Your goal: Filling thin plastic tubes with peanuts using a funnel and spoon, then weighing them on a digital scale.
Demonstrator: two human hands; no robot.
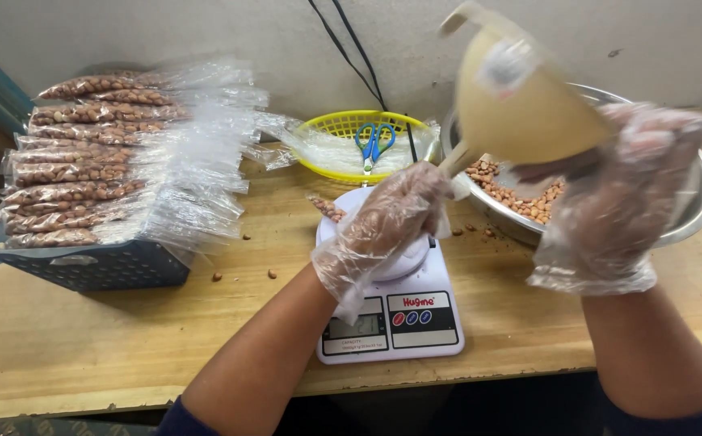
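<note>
My right hand (622, 190), in a clear plastic glove, grips a cream plastic funnel (521, 101) tilted over a steel bowl (694, 206) of peanuts (521, 194). My gloved left hand (383, 222) is closed around the funnel's spout and a clear narrow bag with peanuts (328, 208), above a white kitchen scale (403, 311). The bag lies partly on the scale's round platform. The funnel is blurred.
A dark blue basket (84, 266) at left holds several filled peanut bags (84, 161). A yellow basket (331, 129) at the back holds empty clear bags and blue scissors (374, 141). Loose peanuts (242, 274) lie on the wooden table (125, 339). Black cables hang on the wall.
</note>
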